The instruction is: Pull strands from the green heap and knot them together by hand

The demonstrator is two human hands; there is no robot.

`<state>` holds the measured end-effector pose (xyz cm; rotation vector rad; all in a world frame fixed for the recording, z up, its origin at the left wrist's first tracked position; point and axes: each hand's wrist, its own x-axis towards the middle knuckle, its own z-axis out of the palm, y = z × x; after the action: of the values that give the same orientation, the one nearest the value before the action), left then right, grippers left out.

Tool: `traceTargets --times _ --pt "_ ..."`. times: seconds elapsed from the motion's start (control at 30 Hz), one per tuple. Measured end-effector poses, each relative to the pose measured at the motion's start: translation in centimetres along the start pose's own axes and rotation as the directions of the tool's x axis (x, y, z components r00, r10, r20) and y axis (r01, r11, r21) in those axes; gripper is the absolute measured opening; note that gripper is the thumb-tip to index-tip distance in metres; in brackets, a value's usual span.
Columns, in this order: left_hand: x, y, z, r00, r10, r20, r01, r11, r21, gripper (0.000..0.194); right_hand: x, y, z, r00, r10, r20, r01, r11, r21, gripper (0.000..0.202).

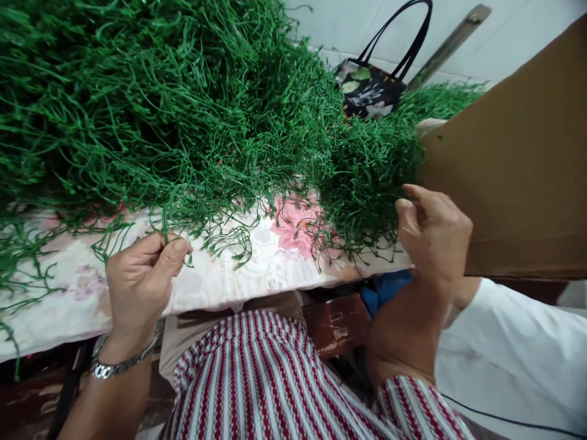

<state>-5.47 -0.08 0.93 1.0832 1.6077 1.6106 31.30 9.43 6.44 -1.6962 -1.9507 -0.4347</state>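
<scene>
My left hand (144, 275), with a metal watch band at its wrist, pinches a thin green stem (167, 214) between thumb and forefinger. It hangs over the near edge of a floral cloth, in front of a large heap of green stems (151, 104) that look like plastic with small branching tips. Farther right, my right hand (433, 226) is raised beside a smaller, denser pile of the stems (367, 183). Its thumb and forefinger are a little apart and nothing shows between them; the other fingers are curled and partly hidden.
A brown cardboard panel (513, 165) stands at the right. Behind the stems sit a dark floral handbag (371, 88) and a wooden stick (449, 46) against the pale wall. The floral cloth (202, 287) covers the table. A person's white-clothed part (509, 348) is close at my right.
</scene>
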Motion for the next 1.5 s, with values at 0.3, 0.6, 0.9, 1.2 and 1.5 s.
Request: traceTargets --times 0.3,0.6,0.9,1.2,1.5 --pt "1.9 2.9 -0.5 0.992 0.098 0.075 -0.070 0.947 -0.313 0.019 -1.9 -7.0 2.6 0.948 -0.202 -0.247 0.280 0.897 0.341 0.019" --pt "1.0 6.2 -4.6 0.973 0.227 -0.049 -0.227 0.883 -0.411 0.026 -3.5 -19.2 4.4 0.742 -0.661 -0.114 0.458 0.375 0.806 0.017" --pt "-0.1 5.3 -6.2 1.000 0.004 -0.017 -0.015 0.720 -0.694 0.040 -3.8 -25.3 5.0 0.688 -0.714 -0.131 0.419 0.244 0.875 0.032" --pt "-0.1 4.7 -4.3 0.994 -0.092 0.067 0.112 0.689 -0.716 0.042 -4.1 -26.4 5.7 0.562 -0.821 -0.096 0.228 0.043 0.973 0.015" --pt "-1.1 1.2 -4.8 0.977 -0.032 -0.212 -0.044 0.938 -0.345 0.030 -4.2 -23.8 5.5 0.725 -0.683 0.094 0.017 0.154 0.988 0.013"
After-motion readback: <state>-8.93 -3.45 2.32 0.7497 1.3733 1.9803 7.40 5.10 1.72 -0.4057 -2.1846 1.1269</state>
